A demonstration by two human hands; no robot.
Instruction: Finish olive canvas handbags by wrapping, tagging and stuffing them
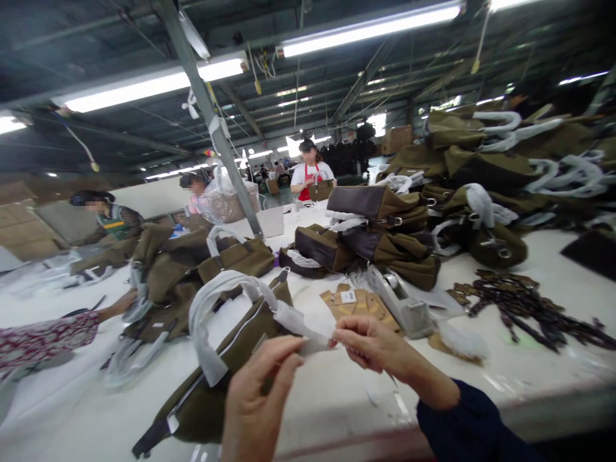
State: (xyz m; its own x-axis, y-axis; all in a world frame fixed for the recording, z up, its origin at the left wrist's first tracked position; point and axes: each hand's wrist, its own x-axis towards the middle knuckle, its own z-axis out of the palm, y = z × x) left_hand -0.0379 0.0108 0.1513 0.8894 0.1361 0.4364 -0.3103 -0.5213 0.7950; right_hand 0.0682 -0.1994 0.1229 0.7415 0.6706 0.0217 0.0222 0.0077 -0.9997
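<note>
An olive-green handbag (250, 343) with a zip and dark trim lies tilted on the white table in front of me. One of its handles (216, 289) arches up, wrapped in thin white sheet. A white wrapping strip (315, 339) runs from the handle's right end across to my fingers. My left hand (262, 391) pinches it near the bag, thumb against fingers. The strip's far end is pinched in the fingertips of my right hand (378, 346). Whether the strip is paper or tape I cannot tell.
Behind my right hand stand a grey tape dispenser (402, 301) and brown card pieces (360, 305). Dark straps (524, 308) lie in a heap at right. Stacked handbags (385, 218) rise beyond. From the left, a co-worker's patterned sleeve (48, 340) reaches to other bags. A slanted post (216, 128) stands ahead.
</note>
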